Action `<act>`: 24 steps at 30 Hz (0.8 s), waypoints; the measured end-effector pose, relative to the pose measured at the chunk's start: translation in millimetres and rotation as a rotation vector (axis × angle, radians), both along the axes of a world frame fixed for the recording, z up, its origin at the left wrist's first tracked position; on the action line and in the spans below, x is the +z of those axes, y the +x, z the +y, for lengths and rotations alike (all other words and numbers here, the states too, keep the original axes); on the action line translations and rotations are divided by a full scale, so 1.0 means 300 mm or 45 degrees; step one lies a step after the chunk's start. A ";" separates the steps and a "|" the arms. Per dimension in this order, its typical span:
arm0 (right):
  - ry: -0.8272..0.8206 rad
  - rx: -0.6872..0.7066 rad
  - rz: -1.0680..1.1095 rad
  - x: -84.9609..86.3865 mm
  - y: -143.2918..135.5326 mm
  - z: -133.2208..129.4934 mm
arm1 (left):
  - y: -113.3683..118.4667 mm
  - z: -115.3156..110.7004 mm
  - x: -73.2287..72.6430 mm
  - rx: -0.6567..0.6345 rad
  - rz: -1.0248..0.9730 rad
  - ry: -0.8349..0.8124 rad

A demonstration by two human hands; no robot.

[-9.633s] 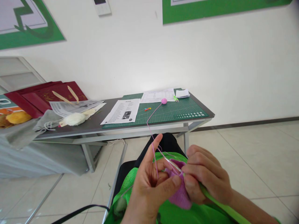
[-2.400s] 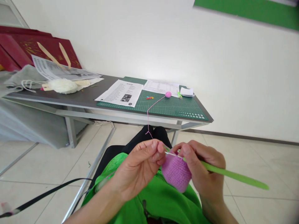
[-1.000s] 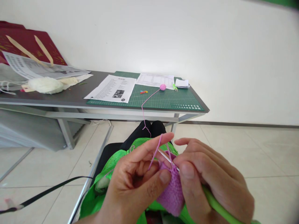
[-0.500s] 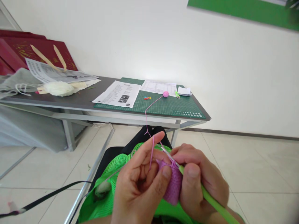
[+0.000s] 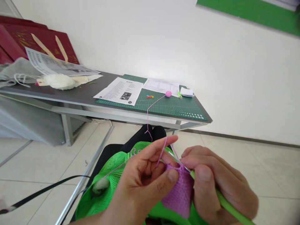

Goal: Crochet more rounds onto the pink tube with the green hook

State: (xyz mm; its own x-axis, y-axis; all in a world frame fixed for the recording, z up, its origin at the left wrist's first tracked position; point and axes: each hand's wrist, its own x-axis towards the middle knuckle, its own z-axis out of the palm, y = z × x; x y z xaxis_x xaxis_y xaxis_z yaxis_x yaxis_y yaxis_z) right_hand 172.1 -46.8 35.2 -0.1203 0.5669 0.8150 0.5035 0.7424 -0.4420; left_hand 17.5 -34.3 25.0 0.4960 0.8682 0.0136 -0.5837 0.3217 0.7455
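My left hand pinches the top edge of a purple crocheted piece between thumb and fingers. A strand of pink yarn loops over its raised index finger. In my right hand is a crochet hook with a green handle and a silver shaft. The hook's metal end lies at the top edge of the crocheted piece, close to my left fingertips. From my lap, yarn runs up to a small pink yarn ball on the table.
A green cutting mat lies on the dark table, bearing printed sheets, colourful stitch markers, small green snips and white paper slips. Further left are a white yarn ball and dark red bags.
Both hands, with the crocheted piece and hook, have shifted right and slightly down in view. More of the crocheted piece shows below my left thumb. The camera view has tilted a little.
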 end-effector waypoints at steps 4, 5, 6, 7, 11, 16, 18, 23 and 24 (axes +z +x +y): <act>-0.086 -0.018 0.011 0.016 -0.012 0.000 | -0.012 0.012 -0.011 -0.096 -0.049 0.014; -0.100 -0.012 0.016 0.019 -0.013 -0.001 | -0.015 0.014 -0.014 -0.117 -0.054 0.012; -0.120 -0.002 0.021 0.022 -0.011 -0.003 | -0.017 0.016 -0.016 -0.134 -0.058 0.009; -0.133 0.013 0.026 0.025 -0.008 -0.004 | -0.019 0.017 -0.018 -0.145 -0.059 0.003; -0.208 0.088 -0.050 0.042 0.014 -0.002 | -0.022 0.013 -0.019 -0.175 -0.047 0.003; -0.225 0.170 -0.204 0.085 0.048 0.000 | -0.024 0.007 -0.020 -0.194 -0.009 0.038; -0.269 0.228 -0.283 0.103 0.062 -0.002 | -0.024 0.006 -0.020 -0.204 -0.013 0.040; -0.295 0.262 -0.386 0.132 0.080 -0.004 | -0.025 0.005 -0.014 -0.242 -0.096 0.022; -0.300 0.231 -0.396 0.137 0.081 -0.003 | -0.025 0.004 -0.012 -0.255 -0.107 0.016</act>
State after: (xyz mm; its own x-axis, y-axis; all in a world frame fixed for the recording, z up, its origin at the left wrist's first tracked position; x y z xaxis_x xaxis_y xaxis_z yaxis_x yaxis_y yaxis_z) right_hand 196.4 -47.8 76.2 -0.4545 0.6805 0.5748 0.5101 0.7278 -0.4583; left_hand 9.9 -33.0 21.2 0.6552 0.7520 0.0724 -0.5692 0.4285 0.7017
